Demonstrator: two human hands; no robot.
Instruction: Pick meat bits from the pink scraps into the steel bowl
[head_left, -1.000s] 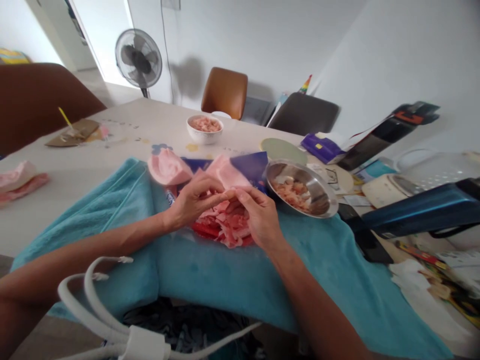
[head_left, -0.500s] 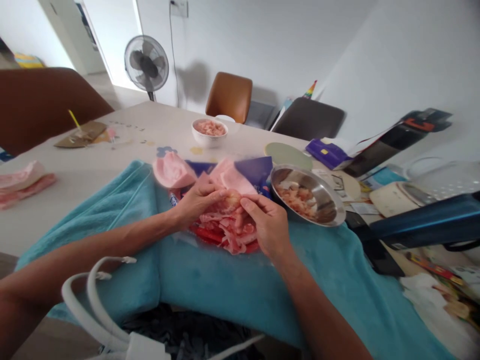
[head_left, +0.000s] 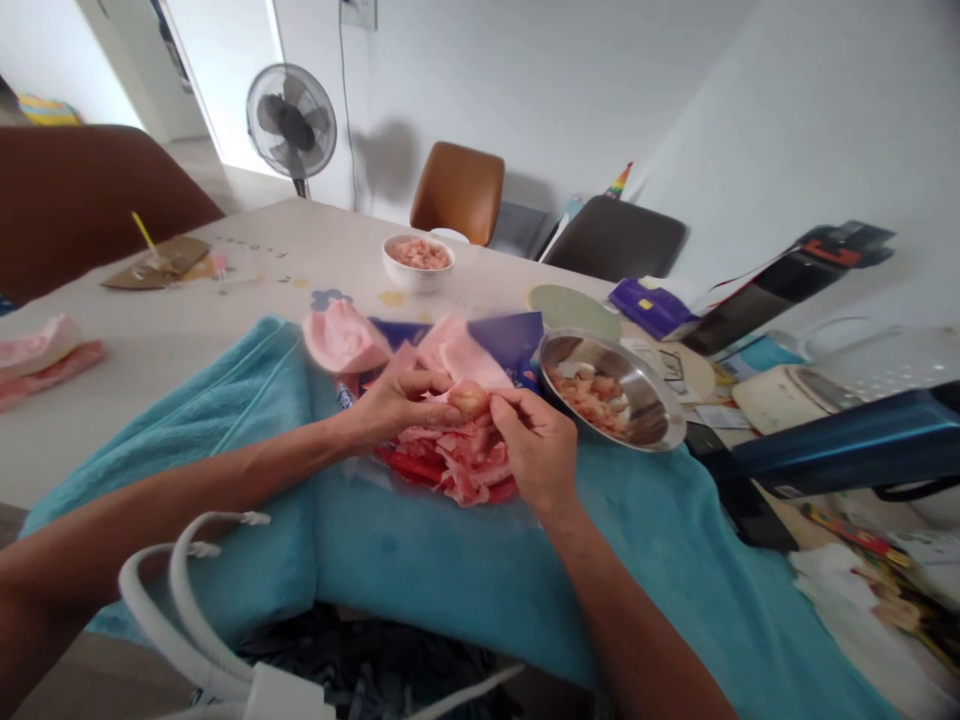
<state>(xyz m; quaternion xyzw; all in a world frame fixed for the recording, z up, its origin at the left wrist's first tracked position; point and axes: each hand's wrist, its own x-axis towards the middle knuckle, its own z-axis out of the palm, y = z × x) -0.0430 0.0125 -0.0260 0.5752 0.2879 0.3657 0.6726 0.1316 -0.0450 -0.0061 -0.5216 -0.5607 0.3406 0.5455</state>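
My left hand [head_left: 394, 405] and my right hand [head_left: 536, 450] meet over a heap of pink peel scraps [head_left: 469, 460] on a red sheet laid on the blue towel [head_left: 420, 545]. Between their fingertips both hands pinch one small round pinkish piece [head_left: 469, 398]. The left fingers curl round its left side, and the right thumb and fingers press on its right side. Just right of my right hand stands a steel bowl [head_left: 652, 432] with pinkish pieces in it.
A white bowl of pink pieces [head_left: 418, 262] stands farther back on the table. Pink and blue wrappers [head_left: 345, 338] lie behind my hands. A dark blue cylinder [head_left: 847, 440], papers and boxes crowd the right side. White cables [head_left: 187, 620] hang near me. Chairs and a fan [head_left: 291, 112] stand beyond.
Both hands have lifted a little off the heap, and the small round piece now shows between their fingertips. The camera has shifted slightly.
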